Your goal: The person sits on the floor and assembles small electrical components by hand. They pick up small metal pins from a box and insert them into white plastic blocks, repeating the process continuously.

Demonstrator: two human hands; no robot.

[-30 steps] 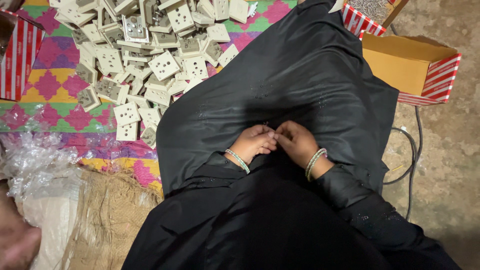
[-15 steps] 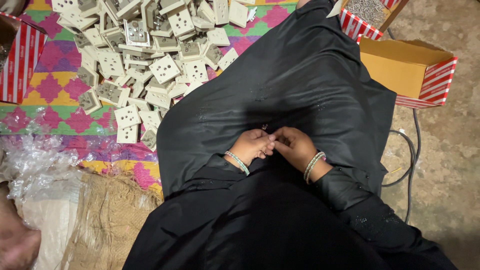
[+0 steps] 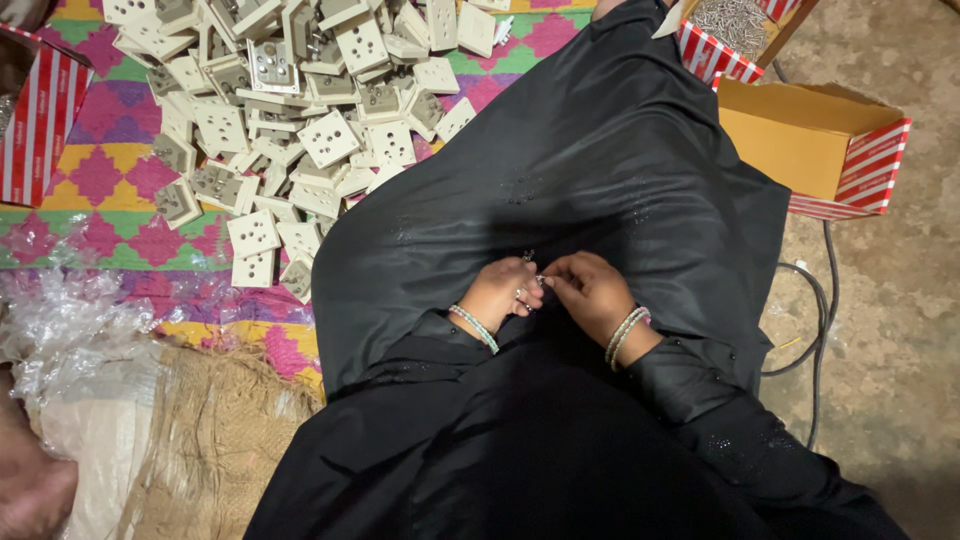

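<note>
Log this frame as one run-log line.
left hand: pinching small metal parts | right hand: fingertips meeting left | over black cloth | socket plates piled beyond

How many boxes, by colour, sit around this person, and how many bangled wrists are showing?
Red-and-white striped boxes: 2 (second holds small metal pieces)
Yellow-lined open box: 1
Bangled wrists: 2, on left hand and right hand
Total: 5

Both hands meet in the lap, the left hand (image 3: 497,293) curled with fingers bent inward, the right hand (image 3: 592,290) fingertip to fingertip against it, both wrists bangled, forearms in black sleeves.
</note>
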